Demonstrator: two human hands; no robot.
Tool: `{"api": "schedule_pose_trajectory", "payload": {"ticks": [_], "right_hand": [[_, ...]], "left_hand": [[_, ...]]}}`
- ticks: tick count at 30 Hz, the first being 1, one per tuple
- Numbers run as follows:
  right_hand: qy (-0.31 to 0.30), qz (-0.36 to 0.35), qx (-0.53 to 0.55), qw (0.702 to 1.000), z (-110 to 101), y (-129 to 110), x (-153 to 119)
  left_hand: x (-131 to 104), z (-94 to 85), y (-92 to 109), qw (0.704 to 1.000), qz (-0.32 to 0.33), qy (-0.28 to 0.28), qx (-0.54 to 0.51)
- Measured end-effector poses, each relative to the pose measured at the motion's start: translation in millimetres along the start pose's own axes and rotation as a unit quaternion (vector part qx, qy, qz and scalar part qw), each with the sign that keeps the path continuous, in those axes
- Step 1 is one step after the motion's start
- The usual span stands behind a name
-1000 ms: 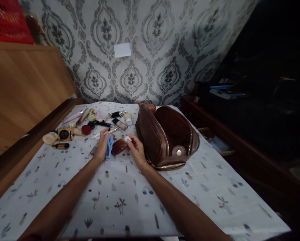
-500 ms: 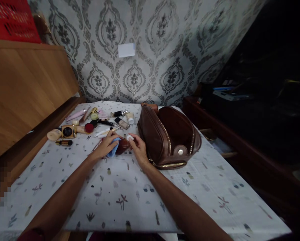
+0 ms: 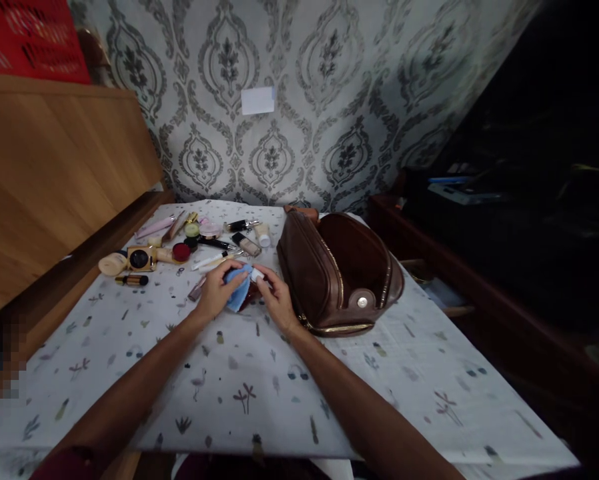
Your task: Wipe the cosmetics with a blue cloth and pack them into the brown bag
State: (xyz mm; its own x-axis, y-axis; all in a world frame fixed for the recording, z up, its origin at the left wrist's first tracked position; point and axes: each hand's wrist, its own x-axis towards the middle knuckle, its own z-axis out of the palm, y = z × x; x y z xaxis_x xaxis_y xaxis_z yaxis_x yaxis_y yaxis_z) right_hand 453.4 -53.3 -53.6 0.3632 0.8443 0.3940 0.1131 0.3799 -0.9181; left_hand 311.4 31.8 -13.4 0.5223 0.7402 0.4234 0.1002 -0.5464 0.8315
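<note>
- Head view, left hand [image 3: 217, 291]: grip is holding a blue cloth [image 3: 238, 291] against a dark red bottle [image 3: 250, 297].
- Right hand [image 3: 278, 300]: grip is pinching the bottle's white cap [image 3: 256, 275].
- Bottle: is sitting between both hands, left of the open brown bag [image 3: 304, 273].
- Handling: pressing lightly with a steady cap is probably serving best.
- Hidden: cloth and hands are covering most of the bottle; whether it is touching the tabletop [image 3: 229, 393], cannot tell.

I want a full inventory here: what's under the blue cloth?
Part of a reddish-brown bottle shows past the right edge of the blue cloth. The cloth covers more of it, and anything else beneath cannot be seen.
</note>
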Motion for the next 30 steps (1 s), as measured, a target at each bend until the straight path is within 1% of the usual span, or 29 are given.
{"api": "schedule_pose_trajectory", "payload": {"ticks": [3,5,10,14,17,21,23,25,27,30], "right_hand": [[0.009,-0.006,0.005,1.000,-1.4,2.3,0.8],[0.017,-0.009,0.006,1.000,-2.1,4.3,1.5],[0.037,-0.008,-0.001,0.999,-2.7,8.4,2.2],[0.048,0.001,-0.005,0.999,-2.6,8.1,2.3],[0.050,0.018,0.002,0.999,-2.5,7.0,2.6],[0.054,0.022,-0.005,0.998,-2.5,7.0,3.4],[0.053,0.024,-0.003,0.998,-2.3,7.6,3.7],[0.055,0.024,0.001,0.998,-1.6,8.0,3.8],[0.056,0.023,0.003,0.998,-0.8,8.0,3.8],[0.056,0.018,0.000,0.998,0.1,6.9,3.6]], "left_hand": [[-0.4,-3.2,1.4,0.999,0.006,-0.046,-0.004],[-1.1,-6.2,1.0,0.998,0.005,-0.065,-0.004],[-8.0,-12.7,-2.1,0.996,-0.012,-0.084,0.025],[-16.3,-19.7,-5.3,0.994,-0.001,-0.088,0.068],[-24.7,-29.3,-10.1,0.990,0.022,-0.097,0.098],[-40.0,-49.3,-18.6,0.974,0.068,-0.132,0.169],[-46.2,-59.0,-20.2,0.967,0.072,-0.144,0.196],[-48.4,-64.5,-17.2,0.962,0.074,-0.147,0.218],[-45.6,-63.1,-9.3,0.962,0.081,-0.131,0.226],[-34.7,-48.3,7.2,0.965,0.108,-0.090,0.220]]}}
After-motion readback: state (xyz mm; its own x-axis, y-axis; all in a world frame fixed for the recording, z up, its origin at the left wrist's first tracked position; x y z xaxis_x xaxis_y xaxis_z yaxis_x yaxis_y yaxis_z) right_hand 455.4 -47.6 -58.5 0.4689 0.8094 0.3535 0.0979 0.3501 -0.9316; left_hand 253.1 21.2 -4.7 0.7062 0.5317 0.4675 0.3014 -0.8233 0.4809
